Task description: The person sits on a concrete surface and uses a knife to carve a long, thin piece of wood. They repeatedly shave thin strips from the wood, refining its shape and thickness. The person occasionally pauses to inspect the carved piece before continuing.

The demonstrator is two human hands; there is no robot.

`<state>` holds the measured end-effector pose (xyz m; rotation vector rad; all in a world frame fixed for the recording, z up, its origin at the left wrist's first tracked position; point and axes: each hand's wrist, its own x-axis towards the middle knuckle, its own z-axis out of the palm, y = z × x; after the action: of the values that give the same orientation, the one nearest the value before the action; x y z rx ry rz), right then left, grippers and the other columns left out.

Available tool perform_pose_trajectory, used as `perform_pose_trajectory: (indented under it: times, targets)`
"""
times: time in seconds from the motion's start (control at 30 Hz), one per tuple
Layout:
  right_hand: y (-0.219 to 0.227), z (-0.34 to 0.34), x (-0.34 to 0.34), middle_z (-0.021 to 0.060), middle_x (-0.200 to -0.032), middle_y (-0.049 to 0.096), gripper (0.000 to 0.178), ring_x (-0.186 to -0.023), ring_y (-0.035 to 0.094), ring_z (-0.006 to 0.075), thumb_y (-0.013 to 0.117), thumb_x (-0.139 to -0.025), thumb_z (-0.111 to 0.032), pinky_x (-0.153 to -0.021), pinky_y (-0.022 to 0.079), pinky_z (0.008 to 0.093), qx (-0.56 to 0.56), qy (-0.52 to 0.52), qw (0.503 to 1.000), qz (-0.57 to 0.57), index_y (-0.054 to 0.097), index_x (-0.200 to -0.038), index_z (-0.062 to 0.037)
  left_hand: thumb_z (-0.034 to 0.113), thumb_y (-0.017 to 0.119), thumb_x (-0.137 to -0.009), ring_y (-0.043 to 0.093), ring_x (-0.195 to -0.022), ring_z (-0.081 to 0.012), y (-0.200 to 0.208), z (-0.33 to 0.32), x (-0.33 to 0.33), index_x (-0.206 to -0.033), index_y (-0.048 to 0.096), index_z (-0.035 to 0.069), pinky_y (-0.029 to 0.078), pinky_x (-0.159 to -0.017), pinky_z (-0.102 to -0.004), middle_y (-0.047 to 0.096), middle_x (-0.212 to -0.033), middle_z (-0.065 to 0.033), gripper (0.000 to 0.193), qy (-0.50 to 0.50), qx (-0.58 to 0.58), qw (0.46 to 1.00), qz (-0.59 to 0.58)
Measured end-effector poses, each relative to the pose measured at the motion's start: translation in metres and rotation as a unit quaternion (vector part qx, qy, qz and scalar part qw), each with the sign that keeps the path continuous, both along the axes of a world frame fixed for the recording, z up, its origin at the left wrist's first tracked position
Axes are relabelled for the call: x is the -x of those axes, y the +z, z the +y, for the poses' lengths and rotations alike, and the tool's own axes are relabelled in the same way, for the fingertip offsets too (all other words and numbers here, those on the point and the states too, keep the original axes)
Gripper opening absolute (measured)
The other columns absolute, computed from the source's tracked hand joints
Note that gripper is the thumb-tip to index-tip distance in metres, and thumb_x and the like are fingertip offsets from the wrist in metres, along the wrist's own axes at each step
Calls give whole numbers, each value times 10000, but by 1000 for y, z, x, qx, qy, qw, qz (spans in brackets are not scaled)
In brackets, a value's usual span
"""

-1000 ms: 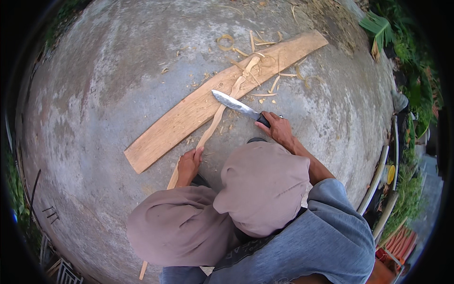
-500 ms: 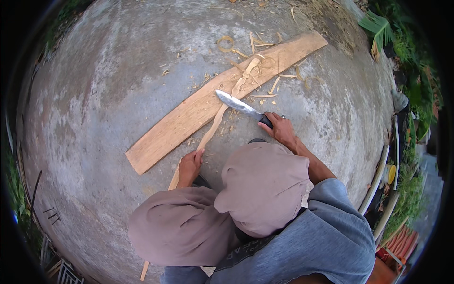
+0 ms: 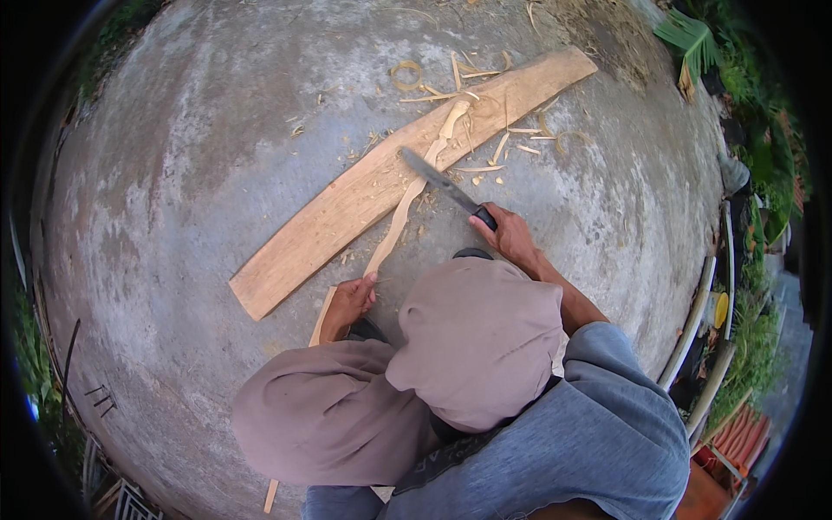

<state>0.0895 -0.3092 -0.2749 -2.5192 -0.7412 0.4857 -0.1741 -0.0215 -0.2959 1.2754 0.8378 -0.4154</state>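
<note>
My left hand [image 3: 349, 303] is closed round a long, thin wooden strip [image 3: 400, 214] with wavy carved edges. The strip's far end lies across a wide plank [image 3: 321, 221] on the ground; its near end runs back beside my covered left knee. In my right hand [image 3: 507, 234] is a large knife [image 3: 446, 186], gripped by its black handle. The blade crosses over the strip above the plank, tip pointing to the far left. Whether its edge touches the wood, I cannot tell.
Curled shavings [image 3: 407, 76] and chips lie around the plank on the concrete ground [image 3: 165, 191]. My knees [image 3: 481, 338] under brown cloth are close in front. Poles [image 3: 692, 325] and plants [image 3: 754, 364] line the right edge; bent metal rods [image 3: 100, 399] stick up at the left.
The knife blade has turned, its face now darker, and its tip has shifted slightly up. A few shavings near the far part of the strip lie differently.
</note>
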Motion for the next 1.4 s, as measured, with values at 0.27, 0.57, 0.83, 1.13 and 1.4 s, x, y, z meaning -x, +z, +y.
perform_pose_trajectory:
  times: [0.27, 0.57, 0.83, 1.13, 1.4]
  targets:
    - [11, 1, -10, 206, -915, 720, 417, -838, 704, 443, 674, -996, -469, -676, 557, 517, -39, 105, 993, -41, 654, -1070, -58, 516, 619, -1044, 476, -542, -97, 3, 3, 1, -706, 636, 55, 379, -526, -279, 518, -581, 10, 572, -21, -125, 992, -28]
    - [6, 30, -13, 250, -778, 679, 463, -763, 682, 480, 638, -1018, -487, -642, 523, 536, -20, 56, 998, -8, 610, -1019, -24, 515, 613, -1049, 480, -536, -104, 4, 1, -5, -715, 641, 48, 380, -528, -284, 527, -576, 3, 574, -46, -147, 987, -42]
    - [5, 54, 16, 228, -812, 696, 446, -771, 690, 478, 628, -1021, -490, -672, 534, 544, -16, 93, 996, -2, 592, -1022, -45, 529, 604, -1046, 495, -556, -110, -2, 0, -8, -706, 643, 48, 399, -553, -286, 533, -585, -4, 590, -52, -145, 988, -31]
    - [13, 60, 3, 234, -845, 714, 472, -797, 690, 494, 603, -1030, -513, -695, 542, 551, 2, 4, 1000, 24, 614, -1059, -42, 534, 614, -1035, 487, -541, -111, -2, 1, -12, -688, 643, 63, 394, -542, -286, 533, -580, 7, 585, -51, -123, 990, -46]
    - [11, 49, -3, 245, -822, 707, 477, -806, 692, 482, 590, -1039, -518, -683, 527, 555, -2, -10, 1000, 10, 617, -1042, -42, 549, 627, -1025, 495, -535, -107, -17, 1, -7, -682, 650, 64, 387, -526, -290, 534, -573, 6, 594, -37, -136, 989, -40]
